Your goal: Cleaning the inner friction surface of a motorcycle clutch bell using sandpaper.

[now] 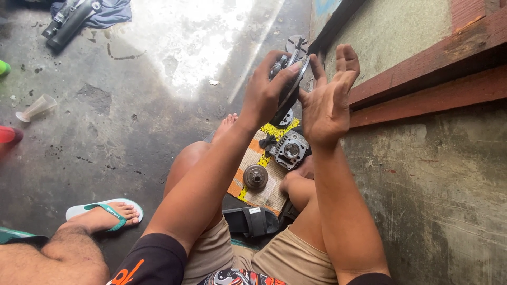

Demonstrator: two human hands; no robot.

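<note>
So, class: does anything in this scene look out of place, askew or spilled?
Yes: a clear plastic cup lies tipped on its side on the stained concrete floor, far from the newspaper holding the metal parts.

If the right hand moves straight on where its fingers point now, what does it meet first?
The right hand has its fingers pointing up the picture, toward the base of the wall. Nothing shows between them, so the wall probably comes first, though depth is unclear.

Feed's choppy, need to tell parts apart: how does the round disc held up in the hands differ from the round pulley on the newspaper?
The disc is raised edge-on, gripped by the left hand and steadied by the open right hand; the pulley lies flat, untouched. The disc looks larger and darker, the pulley greyer. Both are round metal parts.
</note>
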